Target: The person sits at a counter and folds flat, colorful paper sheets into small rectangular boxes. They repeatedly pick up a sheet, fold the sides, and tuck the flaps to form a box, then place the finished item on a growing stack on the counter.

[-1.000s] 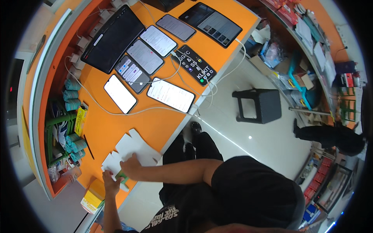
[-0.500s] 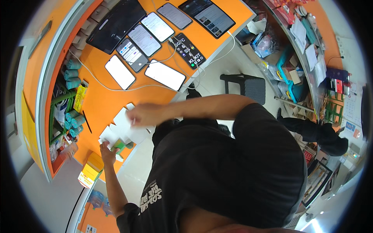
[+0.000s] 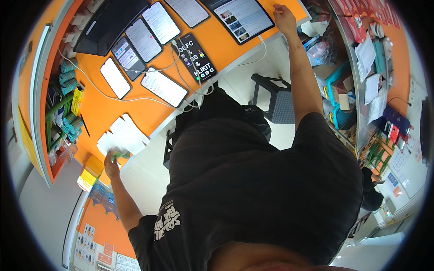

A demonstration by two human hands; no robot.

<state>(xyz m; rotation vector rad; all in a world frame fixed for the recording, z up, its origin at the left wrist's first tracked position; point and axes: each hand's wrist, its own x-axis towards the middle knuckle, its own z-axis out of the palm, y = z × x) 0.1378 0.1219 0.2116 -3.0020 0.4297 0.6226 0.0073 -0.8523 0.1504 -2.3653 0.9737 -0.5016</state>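
Observation:
My left hand (image 3: 111, 166) is closed at the near end of an unfolded white cardboard box (image 3: 126, 135), which lies near the orange table's front edge. Between its fingers and thumb shows a small green part (image 3: 116, 155) beside the white flaps; which piece it belongs to is hard to see. Far off at the upper right, my right hand (image 3: 285, 19) hovers past the right side of a dark tablet (image 3: 242, 20). Its fingers are curled together, and anything inside them is too small to make out.
Several phones with lit screens, among them one phone (image 3: 163, 87), lie on the table (image 3: 101, 108) with white cables across them. A large black screen (image 3: 110, 27) stands behind. A yellow box (image 3: 91, 170) sits at the left corner. On the floor is a dark stool (image 3: 275, 101).
My right hand has gone from above the white cardboard up and right to beyond the tablet. My left hand stays at the cardboard's near end. The whole view has shifted.

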